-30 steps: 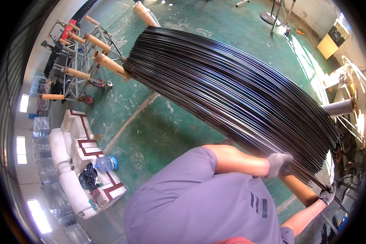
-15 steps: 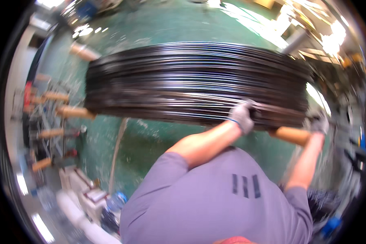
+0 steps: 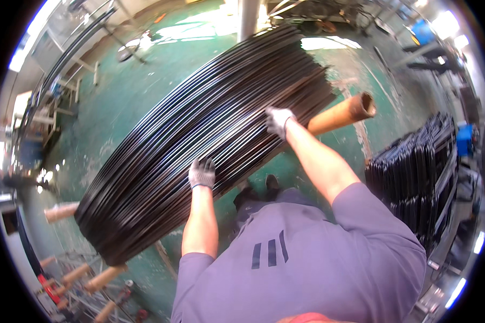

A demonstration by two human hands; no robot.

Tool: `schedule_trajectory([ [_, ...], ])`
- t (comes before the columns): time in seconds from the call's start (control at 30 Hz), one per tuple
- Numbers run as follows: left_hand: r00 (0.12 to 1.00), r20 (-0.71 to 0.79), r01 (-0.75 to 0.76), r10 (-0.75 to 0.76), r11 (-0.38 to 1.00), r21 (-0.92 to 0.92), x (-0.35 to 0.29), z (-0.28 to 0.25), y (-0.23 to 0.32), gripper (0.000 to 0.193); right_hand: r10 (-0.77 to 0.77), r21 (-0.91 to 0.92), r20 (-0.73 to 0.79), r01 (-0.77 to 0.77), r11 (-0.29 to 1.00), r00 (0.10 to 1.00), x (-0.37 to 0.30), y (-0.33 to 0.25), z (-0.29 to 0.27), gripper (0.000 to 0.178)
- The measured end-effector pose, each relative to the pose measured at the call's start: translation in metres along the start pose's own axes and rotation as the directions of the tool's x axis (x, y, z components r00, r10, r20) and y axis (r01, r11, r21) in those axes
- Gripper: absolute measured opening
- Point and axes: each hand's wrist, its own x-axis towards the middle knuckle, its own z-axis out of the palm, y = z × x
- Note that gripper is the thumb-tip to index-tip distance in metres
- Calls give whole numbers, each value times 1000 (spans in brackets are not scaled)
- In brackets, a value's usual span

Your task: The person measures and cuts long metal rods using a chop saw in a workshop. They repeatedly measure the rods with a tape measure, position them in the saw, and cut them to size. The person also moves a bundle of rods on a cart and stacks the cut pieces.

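Observation:
A wide stack of long, thin black rods or tubes lies slantwise before me, from lower left to upper right. Grey-white gloves cover both my hands. My left hand rests on the near part of the stack, fingers stretched out and apart. Further right, my right hand touches the top of the rods with its fingers apart, close to a brownish strip among them. Neither hand visibly encloses a rod. Under the stack's right end, a thick brown cardboard-like tube sticks out.
More brown tube ends jut out at the lower left, beside a metal frame. To my right stands a rack of black rods or strips. A pale post rises behind the stack. The floor is worn green.
My view has turned, so the stack now slants instead of lying across. My hands have moved left in view, and the right one has come from the stack's end onto its top.

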Motion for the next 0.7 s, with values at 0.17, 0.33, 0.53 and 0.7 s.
schedule_trajectory([
  [0.17,996,66,39,-58,964,264,-7,-42,-23,23,-120,-262,457,262,929,882,-87,98,-86,31],
  [0.33,999,-29,-19,34,914,406,-102,29,-99,20,-289,-724,181,326,607,940,-94,187,-242,40],
  [0.53,926,367,-240,84,882,406,-152,160,-232,16,-164,-459,-135,85,884,977,-42,205,-438,41],
  [0.7,793,593,-448,139,793,413,-221,275,-355,26,-294,-481,-151,189,856,944,-24,131,-514,45],
])
